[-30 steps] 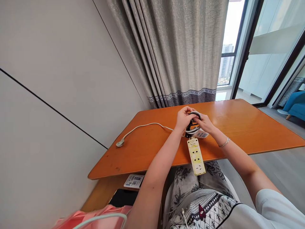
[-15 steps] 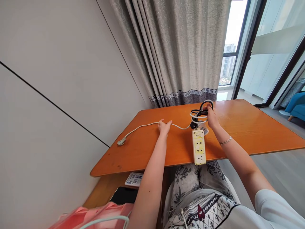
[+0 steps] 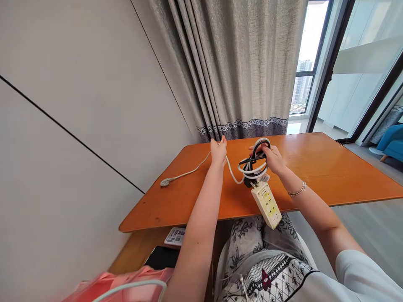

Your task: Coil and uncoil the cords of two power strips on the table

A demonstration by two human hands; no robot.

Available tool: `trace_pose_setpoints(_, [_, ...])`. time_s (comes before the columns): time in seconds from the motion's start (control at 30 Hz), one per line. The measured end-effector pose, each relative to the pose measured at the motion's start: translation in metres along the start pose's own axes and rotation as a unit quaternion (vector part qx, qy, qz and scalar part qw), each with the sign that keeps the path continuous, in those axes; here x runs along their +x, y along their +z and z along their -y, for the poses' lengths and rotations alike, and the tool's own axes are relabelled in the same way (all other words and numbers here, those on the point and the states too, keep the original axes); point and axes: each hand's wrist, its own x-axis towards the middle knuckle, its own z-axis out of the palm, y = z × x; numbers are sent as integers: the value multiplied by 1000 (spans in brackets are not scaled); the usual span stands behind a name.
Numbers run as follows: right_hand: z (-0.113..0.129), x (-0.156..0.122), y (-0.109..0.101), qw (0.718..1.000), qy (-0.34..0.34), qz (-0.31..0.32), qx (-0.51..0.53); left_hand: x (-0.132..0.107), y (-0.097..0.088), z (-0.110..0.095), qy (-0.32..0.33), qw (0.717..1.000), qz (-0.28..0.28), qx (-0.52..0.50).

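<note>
My right hand (image 3: 273,160) is closed round a coil of white and black cable (image 3: 253,163), held above the orange table (image 3: 317,167). A white and yellow power strip (image 3: 267,203) hangs tilted from the coil over the table's near edge. My left hand (image 3: 218,152) is raised and pinches the white cord (image 3: 192,170), which runs left along the table to its plug (image 3: 166,182) and curves right into the coil.
A grey curtain (image 3: 239,71) hangs behind the table, with a glass door (image 3: 355,75) to the right. On a lower shelf lie a card (image 3: 174,237) and a dark phone (image 3: 162,258). Pink cloth (image 3: 126,285) is at the bottom left.
My left hand lifted the cord off the table and drew it up and back. My right hand brought the coil nearer to me, and the power strip now hangs tilted instead of lying flat.
</note>
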Motion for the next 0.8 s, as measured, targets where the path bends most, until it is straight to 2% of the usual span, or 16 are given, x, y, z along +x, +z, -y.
trace_pose_setpoints(0.03, [2, 0, 1, 1000, -24, 6, -18, -6, 8, -12, -17, 999, 28, -27])
trace_pose_setpoints(0.07, [3, 0, 1, 998, -54, 6, -39, -14, 15, -24, -33, 995, 78, -45])
trace_pose_setpoints(0.17, [3, 1, -1, 990, -112, -6, -86, -43, 21, -58, -41, 965, 258, -36])
trace_pose_setpoints(0.23, [-1, 3, -5, 994, -81, -7, -69, -61, 17, -77, -20, 943, 332, -10])
trace_pose_setpoints(0.27, [-3, 3, -7, 998, -50, -5, -49, -69, 14, -85, -5, 937, 350, 1])
trace_pose_setpoints(0.3, [-5, 4, -10, 999, -19, -5, -26, -74, 10, -91, 18, 937, 349, 2])
trace_pose_setpoints(0.37, [-8, 5, -14, 999, 28, -13, 13, -78, 5, -100, 86, 950, 300, -19])
trace_pose_setpoints(0.47, [-12, 7, -19, 998, 45, -40, 26, -70, -2, -103, 202, 959, 189, -59])
trace_pose_setpoints(0.53, [-12, 8, -19, 998, 43, -54, 8, -60, -6, -97, 244, 959, 134, -60])
trace_pose_setpoints(0.6, [-11, 10, -17, 997, 29, -70, -16, -53, -10, -83, 239, 965, 95, -55])
trace_pose_setpoints(0.67, [-8, 13, -12, 994, 7, -100, -38, -51, -13, -65, 191, 977, 84, -53])
trace_pose_setpoints(0.73, [-6, 16, -7, 990, 5, -134, -47, -54, -17, -44, 110, 986, 122, -31])
trace_pose_setpoints(0.8, [-4, 20, -5, 986, 32, -161, -23, -60, -19, -24, 49, 981, 190, -6])
